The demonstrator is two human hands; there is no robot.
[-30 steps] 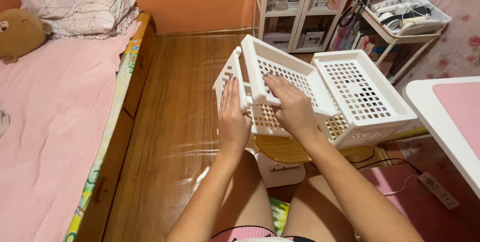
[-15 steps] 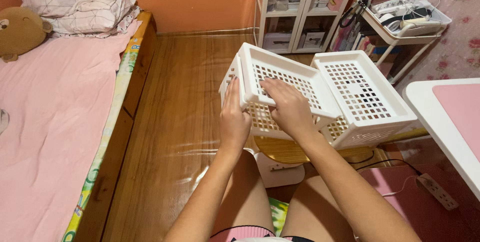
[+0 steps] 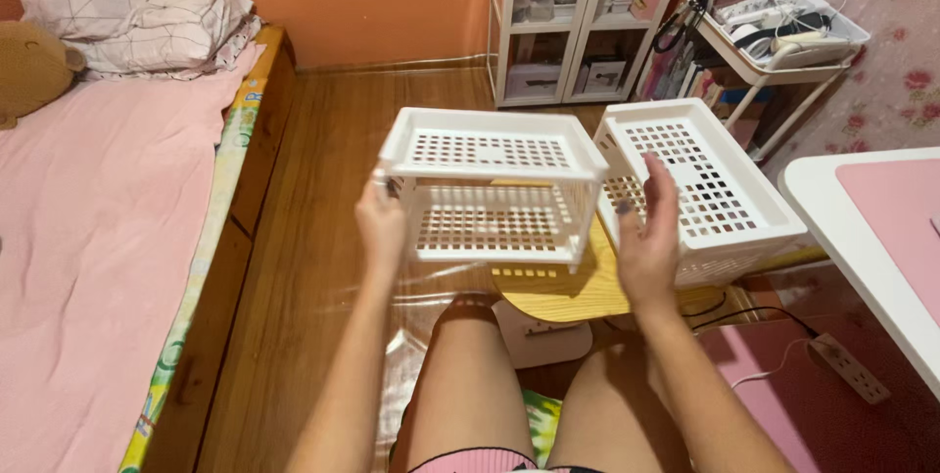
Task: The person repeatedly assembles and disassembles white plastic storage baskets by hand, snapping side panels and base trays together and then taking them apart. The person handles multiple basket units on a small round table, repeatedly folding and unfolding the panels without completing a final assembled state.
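A white perforated plastic basket (image 3: 490, 189) hangs in the air in front of me, tipped so its opening faces me. My left hand (image 3: 382, 223) grips its left side wall. My right hand (image 3: 646, 233) is at its right side with fingers spread, close to the wall but not closed on it. A second white perforated basket (image 3: 700, 189) rests to the right on a small round wooden table (image 3: 568, 287), just behind my right hand. My bare knees show at the bottom.
A bed with a pink sheet (image 3: 88, 238) and a pillow (image 3: 127, 3) runs along the left. A white shelf unit (image 3: 568, 23) stands at the back. A white cart (image 3: 783, 32), a white desk (image 3: 871, 238) and a power strip (image 3: 847, 367) lie right. Wooden floor (image 3: 323, 160) stretches between.
The basket I hold has been lifted off the second one, moved left and turned to face me. My right hand has come off its top and opened beside it.
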